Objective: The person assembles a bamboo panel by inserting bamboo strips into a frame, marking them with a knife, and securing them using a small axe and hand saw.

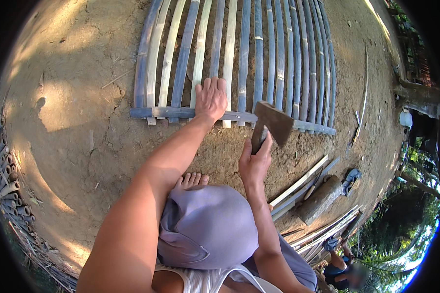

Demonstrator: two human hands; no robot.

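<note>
A panel of long bamboo slats (pixel 243 63) lies on the dirt, crossed near its close end by a flat bamboo crosspiece (pixel 237 116). My left hand (pixel 211 99) is closed over a slat just beyond the crosspiece, knuckles up; its fingertips are hidden. In my right hand (pixel 255 163) is a hatchet (pixel 275 122), gripped by its short handle. The broad metal head covers part of the crosspiece, right of my left hand. Whether it touches the bamboo, I cannot tell.
At right lie loose bamboo strips (pixel 300 180), a short log (pixel 320 200) and a pair of sandals (pixel 351 180). Cut bamboo poles (pixel 10 188) are piled at far left. Another person (pixel 338 271) is at lower right, by more strips. My bare foot (pixel 192 180) rests before the panel.
</note>
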